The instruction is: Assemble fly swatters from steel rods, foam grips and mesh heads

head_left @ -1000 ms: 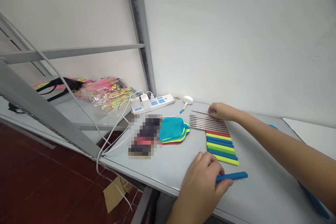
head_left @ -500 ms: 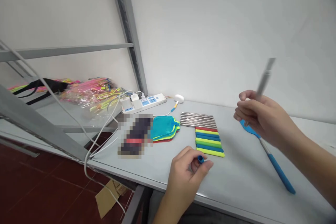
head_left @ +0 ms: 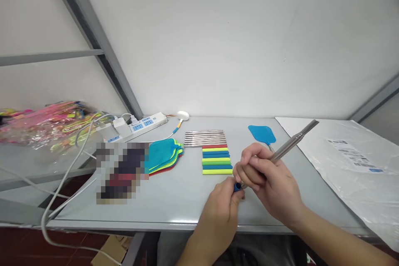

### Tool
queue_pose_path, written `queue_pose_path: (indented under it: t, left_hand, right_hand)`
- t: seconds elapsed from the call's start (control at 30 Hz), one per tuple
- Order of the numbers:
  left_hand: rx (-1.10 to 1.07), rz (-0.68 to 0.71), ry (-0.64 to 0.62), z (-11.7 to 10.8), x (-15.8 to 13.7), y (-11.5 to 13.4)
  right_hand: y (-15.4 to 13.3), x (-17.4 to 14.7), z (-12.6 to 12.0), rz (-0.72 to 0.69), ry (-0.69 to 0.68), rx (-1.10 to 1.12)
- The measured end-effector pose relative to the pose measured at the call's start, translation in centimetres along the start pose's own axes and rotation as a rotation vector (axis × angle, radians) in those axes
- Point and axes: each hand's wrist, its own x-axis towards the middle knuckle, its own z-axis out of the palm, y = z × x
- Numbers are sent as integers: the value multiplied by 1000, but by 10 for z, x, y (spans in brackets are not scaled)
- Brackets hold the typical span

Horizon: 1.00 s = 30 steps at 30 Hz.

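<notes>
My left hand (head_left: pixel 216 210) is closed around a blue handle sleeve (head_left: pixel 237 187), its dark open mouth facing up. My right hand (head_left: pixel 272 181) grips a thin metal rod (head_left: pixel 293 140) that slants up to the right. The rod's lower end comes out under my fingers right beside the sleeve's mouth; whether they touch I cannot tell. Beyond my hands lie a stack of coloured handle sleeves (head_left: pixel 216 161) in a row, and several metal rods (head_left: pixel 204 138) side by side. Perforated fly swatter heads (head_left: pixel 162 154) are piled left of them.
A blue fly swatter (head_left: pixel 262 134) lies behind my right hand, partly hidden. A white plastic sheet (head_left: pixel 330 133) with a label covers the right side. Left are a power strip (head_left: pixel 143 128), white cables (head_left: pixel 70 174), a pixelated dark item (head_left: pixel 124 174) and bagged colourful goods (head_left: pixel 52 126).
My right hand has come down and left with the rod, from raised at the right to beside the sleeve in my left hand. The view has turned to the right.
</notes>
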Motion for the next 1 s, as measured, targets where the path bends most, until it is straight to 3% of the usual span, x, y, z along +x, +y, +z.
queue_pose_path:
  t: [0.53,0.77,1.0]
  left_hand:
    - [83,52,-56,3,-1,-2]
    - [135,38,-77,2,-2,1]
    - [188,73,-98,0,-3,-1]
  right_hand:
    - [11,-14,-9,-91,-1,-54]
    - [5,-15,-21,-120,115,54]
    - [14,-18,-18,-123,80,44]
